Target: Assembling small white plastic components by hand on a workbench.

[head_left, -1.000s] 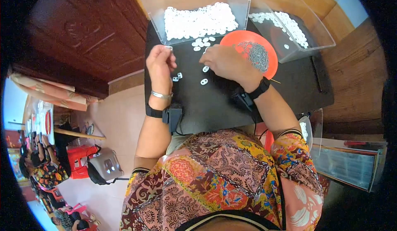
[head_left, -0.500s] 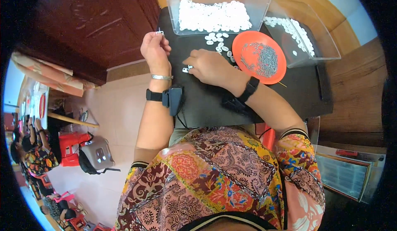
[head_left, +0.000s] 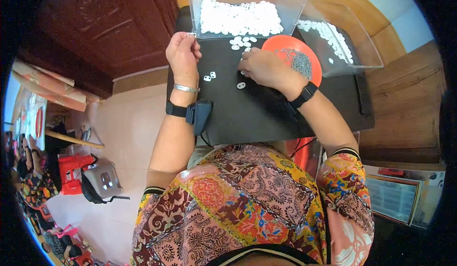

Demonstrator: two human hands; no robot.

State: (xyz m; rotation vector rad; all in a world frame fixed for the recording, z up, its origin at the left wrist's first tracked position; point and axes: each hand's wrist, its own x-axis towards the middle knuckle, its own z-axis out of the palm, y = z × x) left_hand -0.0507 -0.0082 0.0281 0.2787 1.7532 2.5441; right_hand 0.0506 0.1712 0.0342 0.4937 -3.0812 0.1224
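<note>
My left hand [head_left: 183,54] is raised at the table's left side, fingertips pinched on a small white plastic piece [head_left: 192,34]. My right hand [head_left: 271,71] is low over the black tabletop beside the orange plate, its fingers closed on a white piece [head_left: 243,72] mostly covered by the fingertips. Just in front of it lies a white oval piece with two holes [head_left: 241,85]. Two small squarish white pieces [head_left: 210,76] rest between my hands. More loose white ovals [head_left: 236,42] lie beyond, some partly hidden by my right hand.
A clear bin [head_left: 195,18] full of white pieces stands at the back. The orange plate [head_left: 281,42] holds many small grey metal pieces. Right of it sits another clear bin [head_left: 369,67] with white pieces along one side. People [head_left: 35,180] sit at a table far left.
My right hand has moved right, from the small squarish pieces to the loose ovals, leaving the squarish pieces on the table. One oval now lies nearer me. My left hand keeps its pinch.
</note>
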